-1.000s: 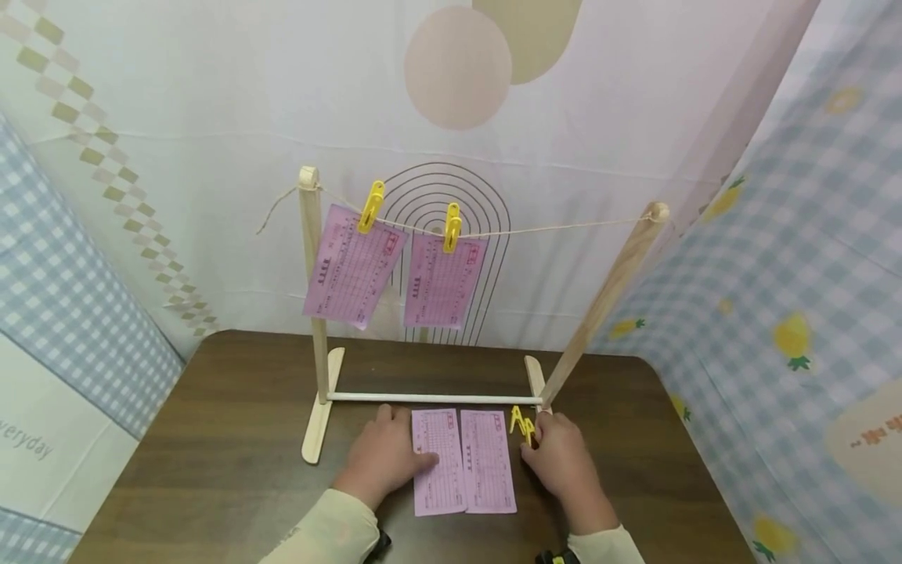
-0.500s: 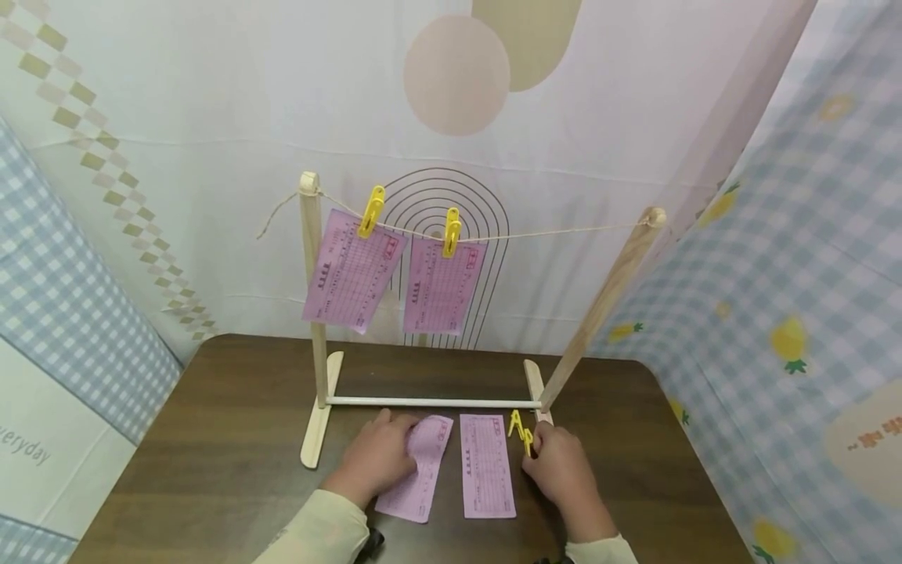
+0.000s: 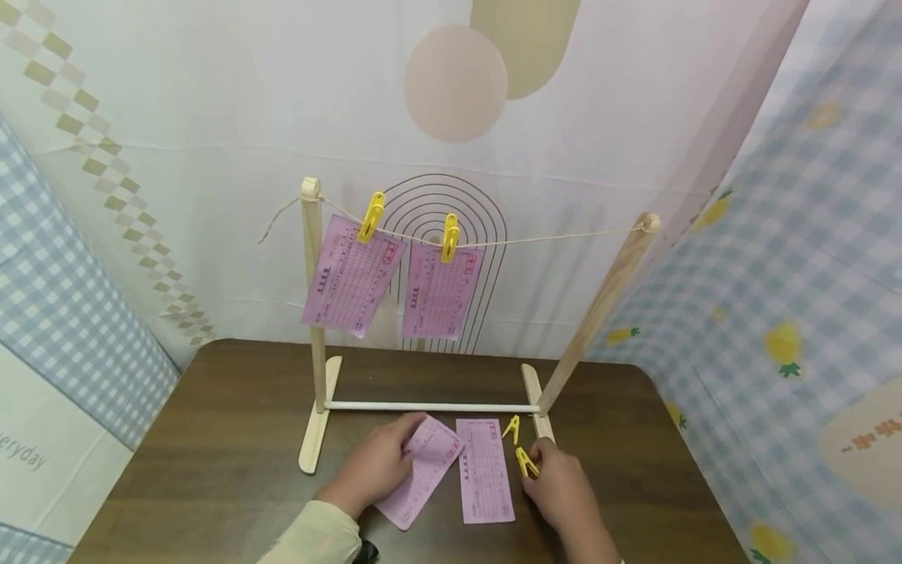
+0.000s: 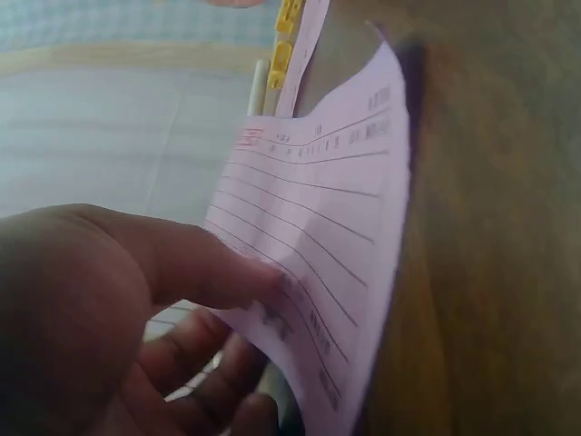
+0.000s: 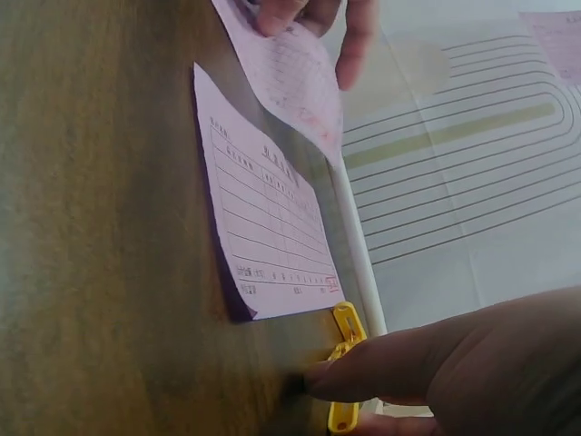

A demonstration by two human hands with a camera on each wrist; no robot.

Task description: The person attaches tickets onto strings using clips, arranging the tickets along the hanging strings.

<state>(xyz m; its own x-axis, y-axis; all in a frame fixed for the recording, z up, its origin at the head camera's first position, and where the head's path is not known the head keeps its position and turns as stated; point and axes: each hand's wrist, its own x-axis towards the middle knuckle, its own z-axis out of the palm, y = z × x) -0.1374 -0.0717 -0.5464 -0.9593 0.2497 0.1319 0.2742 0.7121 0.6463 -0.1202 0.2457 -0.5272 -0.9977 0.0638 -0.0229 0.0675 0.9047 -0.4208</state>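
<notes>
A pale off-white cloth backdrop (image 3: 232,117) hangs behind the desk (image 3: 232,470), lightly creased and printed with a dusty-pink disc (image 3: 456,82), an olive rounded shape (image 3: 532,47), thin concentric arches and a slanting checkered band (image 3: 106,168). At left, blue-and-white gingham fabric (image 3: 59,258) includes a white panel with grey lettering. At right, blue-grey gingham fabric (image 3: 796,266) carries yellow pineapples. The desk has a dark brown wood-grain top with rounded far corners. Soft light leaves faint shadows on the backdrop.

Cloth-walled booth, with patterned hangings (image 3: 578,157) around a brown table (image 3: 211,439).
</notes>
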